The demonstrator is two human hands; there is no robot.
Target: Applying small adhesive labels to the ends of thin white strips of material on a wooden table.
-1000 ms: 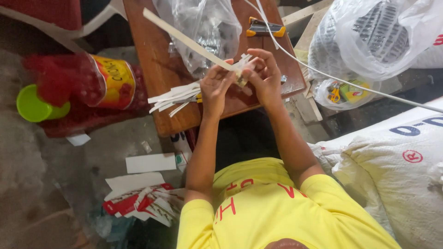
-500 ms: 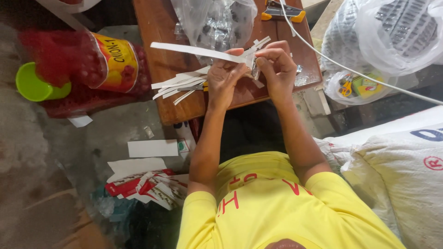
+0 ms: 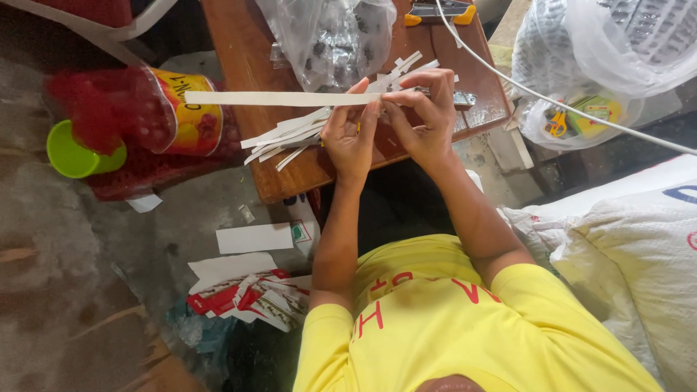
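Wooden table (image 3: 239,43) filled upper centre of frame. Your left hand (image 3: 350,138) and right hand (image 3: 423,116) pinched long white paper strip (image 3: 276,98) above strip pile (image 3: 290,138); plastic bag (image 3: 330,36) behind.

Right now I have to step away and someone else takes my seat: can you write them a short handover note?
Left hand: grip pinches the long white paper strip near its right end; the strip runs level to the left, above the table.
Right hand: fingertips meet the left hand's at that same end of the strip.
Loose pile of white strips lies on the wooden table under the hands; a clear plastic bag sits behind.
Done: many strips lie piled.
Left: the held strip is not yet set down.
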